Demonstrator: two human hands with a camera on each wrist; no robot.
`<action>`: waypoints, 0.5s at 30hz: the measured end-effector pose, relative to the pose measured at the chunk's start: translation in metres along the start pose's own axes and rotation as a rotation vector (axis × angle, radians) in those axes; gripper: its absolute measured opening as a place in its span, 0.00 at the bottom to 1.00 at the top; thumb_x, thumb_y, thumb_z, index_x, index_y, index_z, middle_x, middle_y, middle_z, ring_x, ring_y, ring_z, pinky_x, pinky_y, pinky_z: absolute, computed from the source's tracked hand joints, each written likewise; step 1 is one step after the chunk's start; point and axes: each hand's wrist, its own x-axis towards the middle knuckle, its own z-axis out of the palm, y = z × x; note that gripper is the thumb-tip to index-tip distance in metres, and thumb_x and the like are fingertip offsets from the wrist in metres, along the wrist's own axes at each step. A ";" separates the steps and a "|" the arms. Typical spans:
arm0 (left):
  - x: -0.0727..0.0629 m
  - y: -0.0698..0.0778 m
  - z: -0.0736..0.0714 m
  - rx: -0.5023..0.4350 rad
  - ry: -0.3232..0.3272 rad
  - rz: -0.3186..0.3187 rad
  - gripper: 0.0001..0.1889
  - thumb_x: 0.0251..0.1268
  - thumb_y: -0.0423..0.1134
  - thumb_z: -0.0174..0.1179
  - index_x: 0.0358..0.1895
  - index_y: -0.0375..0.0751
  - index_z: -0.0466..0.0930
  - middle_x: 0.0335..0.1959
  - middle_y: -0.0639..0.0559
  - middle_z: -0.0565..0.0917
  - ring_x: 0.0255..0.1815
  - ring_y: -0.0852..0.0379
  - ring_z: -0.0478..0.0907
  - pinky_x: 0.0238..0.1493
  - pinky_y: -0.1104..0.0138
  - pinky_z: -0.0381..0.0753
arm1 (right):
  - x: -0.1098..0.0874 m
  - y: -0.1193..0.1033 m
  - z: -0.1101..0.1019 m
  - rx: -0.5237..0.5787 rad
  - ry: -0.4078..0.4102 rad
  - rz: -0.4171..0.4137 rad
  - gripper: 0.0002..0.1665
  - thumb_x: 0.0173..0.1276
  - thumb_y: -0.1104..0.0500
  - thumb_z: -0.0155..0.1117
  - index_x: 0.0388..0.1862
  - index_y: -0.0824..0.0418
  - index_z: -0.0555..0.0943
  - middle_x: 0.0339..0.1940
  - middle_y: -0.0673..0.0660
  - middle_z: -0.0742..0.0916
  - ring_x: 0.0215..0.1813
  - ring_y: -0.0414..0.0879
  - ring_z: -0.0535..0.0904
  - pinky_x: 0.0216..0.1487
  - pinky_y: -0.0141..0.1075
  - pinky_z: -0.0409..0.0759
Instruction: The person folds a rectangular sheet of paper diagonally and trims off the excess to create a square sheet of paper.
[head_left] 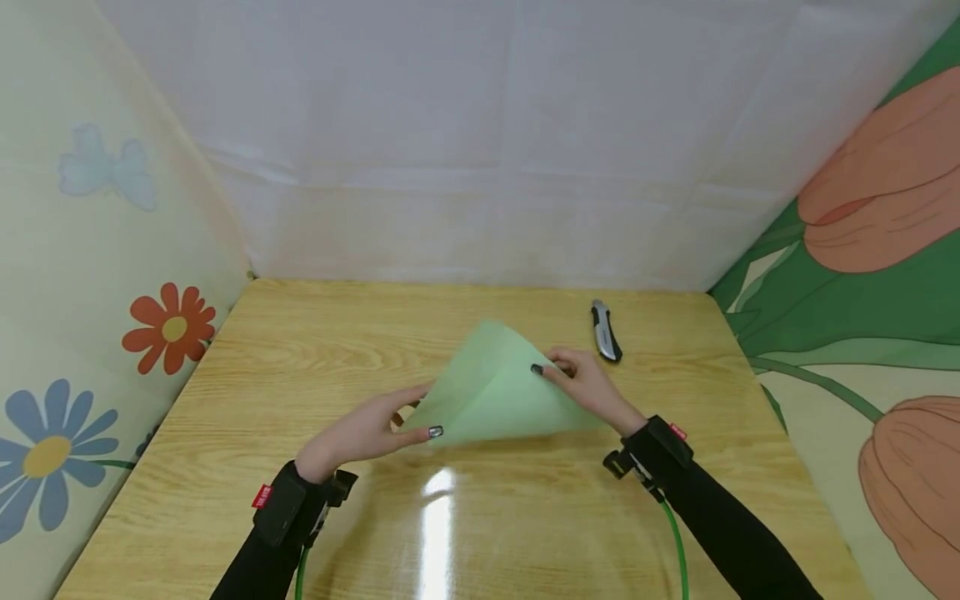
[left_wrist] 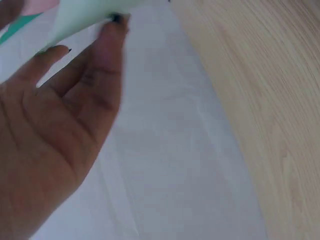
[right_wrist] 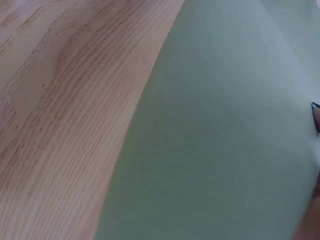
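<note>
A sheet of light green paper (head_left: 510,400) is bent over on itself into a slanting, roughly triangular shape above the wooden table. My left hand (head_left: 366,429) pinches its left corner, the thumb on the near side and the other fingers behind. In the left wrist view, the paper's pale edge (left_wrist: 82,17) runs along those fingertips. At the upper right edge, my right hand (head_left: 588,387) pinches the sheet, thumb in front. The paper (right_wrist: 200,130) fills much of the right wrist view, where only bits of the fingers show at the right border.
A grey and black utility knife (head_left: 606,332) lies on the wooden table (head_left: 315,333) beyond my right hand. White cloth (head_left: 480,167) hangs behind the table. Flower-printed cloths stand at the left (head_left: 67,275) and right (head_left: 862,333). A green cable (head_left: 678,550) trails from each wrist camera.
</note>
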 end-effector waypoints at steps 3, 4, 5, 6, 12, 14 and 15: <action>0.003 0.006 0.002 -0.096 -0.096 0.040 0.28 0.75 0.45 0.44 0.73 0.41 0.52 0.71 0.42 0.60 0.68 0.44 0.61 0.59 0.52 0.70 | 0.000 -0.003 0.000 -0.018 -0.014 0.008 0.10 0.66 0.67 0.59 0.44 0.71 0.81 0.39 0.64 0.85 0.33 0.46 0.80 0.32 0.30 0.71; 0.004 0.007 0.003 -0.137 -0.114 0.040 0.26 0.77 0.44 0.40 0.73 0.41 0.52 0.72 0.42 0.59 0.68 0.44 0.61 0.60 0.51 0.68 | 0.000 -0.004 0.000 -0.029 -0.023 0.008 0.10 0.66 0.67 0.59 0.44 0.71 0.81 0.40 0.64 0.85 0.34 0.46 0.81 0.33 0.30 0.72; 0.006 0.008 0.004 -0.170 -0.121 0.049 0.25 0.78 0.43 0.37 0.73 0.40 0.52 0.72 0.41 0.58 0.69 0.43 0.59 0.61 0.50 0.67 | -0.001 -0.006 0.000 -0.042 -0.034 0.011 0.10 0.66 0.67 0.60 0.44 0.70 0.82 0.40 0.63 0.86 0.35 0.46 0.81 0.34 0.30 0.72; 0.008 0.009 0.005 -0.200 -0.125 0.047 0.24 0.78 0.42 0.34 0.73 0.40 0.53 0.72 0.41 0.58 0.69 0.43 0.59 0.61 0.50 0.67 | -0.001 -0.008 0.000 -0.051 -0.049 0.013 0.10 0.66 0.66 0.60 0.44 0.69 0.82 0.40 0.63 0.86 0.35 0.45 0.80 0.34 0.30 0.72; 0.021 0.015 0.015 -0.149 -0.122 0.028 0.31 0.74 0.45 0.45 0.75 0.46 0.45 0.66 0.41 0.67 0.54 0.49 0.73 0.44 0.62 0.76 | -0.004 -0.022 -0.001 -0.028 -0.142 0.017 0.09 0.66 0.66 0.59 0.42 0.68 0.83 0.38 0.62 0.87 0.30 0.39 0.76 0.31 0.29 0.71; 0.026 0.017 0.021 -0.112 -0.124 0.019 0.35 0.71 0.47 0.50 0.75 0.45 0.44 0.62 0.42 0.71 0.50 0.52 0.73 0.43 0.64 0.76 | -0.005 -0.026 -0.001 -0.007 -0.164 0.014 0.09 0.67 0.66 0.58 0.43 0.69 0.82 0.37 0.61 0.87 0.31 0.39 0.78 0.32 0.29 0.73; 0.029 0.018 0.024 -0.106 -0.121 0.003 0.36 0.70 0.48 0.51 0.75 0.44 0.45 0.60 0.43 0.73 0.50 0.53 0.74 0.43 0.64 0.76 | -0.006 -0.028 -0.001 0.005 -0.174 0.012 0.10 0.67 0.66 0.58 0.43 0.69 0.82 0.37 0.61 0.87 0.31 0.39 0.78 0.32 0.29 0.72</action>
